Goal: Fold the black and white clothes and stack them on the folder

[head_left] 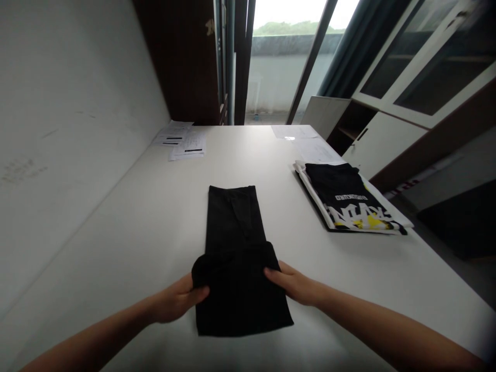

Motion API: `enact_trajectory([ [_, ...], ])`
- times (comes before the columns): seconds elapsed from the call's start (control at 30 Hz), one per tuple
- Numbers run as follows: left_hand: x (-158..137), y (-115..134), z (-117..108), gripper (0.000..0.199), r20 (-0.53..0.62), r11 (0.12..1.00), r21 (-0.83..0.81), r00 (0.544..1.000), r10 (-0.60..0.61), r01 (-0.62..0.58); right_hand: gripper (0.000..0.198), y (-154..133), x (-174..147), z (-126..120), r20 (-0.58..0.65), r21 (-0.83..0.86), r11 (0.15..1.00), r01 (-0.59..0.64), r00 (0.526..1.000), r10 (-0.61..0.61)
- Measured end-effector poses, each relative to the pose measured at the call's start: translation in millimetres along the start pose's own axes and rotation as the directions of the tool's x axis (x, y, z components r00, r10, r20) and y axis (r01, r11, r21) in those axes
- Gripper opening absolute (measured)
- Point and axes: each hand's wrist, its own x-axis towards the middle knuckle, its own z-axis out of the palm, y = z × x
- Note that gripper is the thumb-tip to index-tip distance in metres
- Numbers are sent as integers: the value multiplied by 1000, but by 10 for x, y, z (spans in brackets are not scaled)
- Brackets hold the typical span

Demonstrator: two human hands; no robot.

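Observation:
A black garment [236,222], folded into a long narrow strip, lies on the white table in front of me. Its near part is raised and bent over, making a rounded fold across the middle. My left hand [176,299] pinches the left edge of that fold, thumb on top and the other fingers hidden under the cloth. On the opposite edge my right hand [292,281] grips the fabric the same way, its fingers partly behind it. Which kind of garment it is I cannot tell.
To the right sits a stack of folded clothes [349,196], topped by a black piece with white and yellow print. Paper sheets [188,144] lie at the far left of the table [127,222], more at the far right. A wall [77,103] borders the left side.

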Motion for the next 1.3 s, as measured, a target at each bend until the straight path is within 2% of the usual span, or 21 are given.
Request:
enact_trajectory([
  [0.1,233,-78,24,65,-185,931,-347,965,-188,115,46,-32,162,19,-149,208,977,-51,985,83],
  [0.17,479,-61,-28,60,-276,864,-495,925,-259,95,41,-99,320,-22,-236,278,959,-44,965,113],
  [0.27,859,28,-192,51,-360,801,-598,892,-272,3,33,-215,576,-157,-323,312,950,13,942,94],
  [0.4,1307,97,-479,40,-417,757,-649,865,-278,-70,27,-319,944,-397,-385,303,950,70,921,55],
  [0.53,1660,78,-709,34,-426,731,-680,841,-335,-53,19,-361,1323,-615,-422,272,958,87,906,38],
  [0.67,1885,1,-833,30,-445,722,-692,805,-392,-31,12,-374,1601,-774,-450,219,972,82,893,26],
  [0.73,1977,-57,-899,31,-470,744,-666,804,-364,-52,11,-387,1705,-849,-468,191,977,96,884,5],
  [0.8,2074,-122,-992,34,-527,812,-575,804,-276,-98,12,-409,1810,-932,-461,172,977,127,887,-34],
  [0.9,2237,-214,-1170,42,-624,909,-387,770,-136,-153,19,-447,2004,-1075,-456,26,981,191,876,-158],
  [0.97,2353,-265,-1284,44,-642,917,-369,755,-132,-153,22,-461,2156,-1179,-498,-210,961,182,826,-266],
  [1.03,2463,-304,-1376,45,-628,899,-415,758,-173,-138,21,-460,2301,-1279,-525,-478,872,105,762,-379],
  [1.1,2553,-330,-1448,44,-608,888,-447,765,-212,-109,21,-451,2414,-1358,-513,-656,755,17,723,-463],
  [1.17,2616,-343,-1510,42,-580,880,-470,776,-249,-69,23,-445,2485,-1408,-496,-733,678,-43,715,-492],
  [1.3,2675,-335,-1628,40,-492,864,-503,811,-318,34,25,-457,2530,-1423,-535,-760,630,-156,701,-472],
])
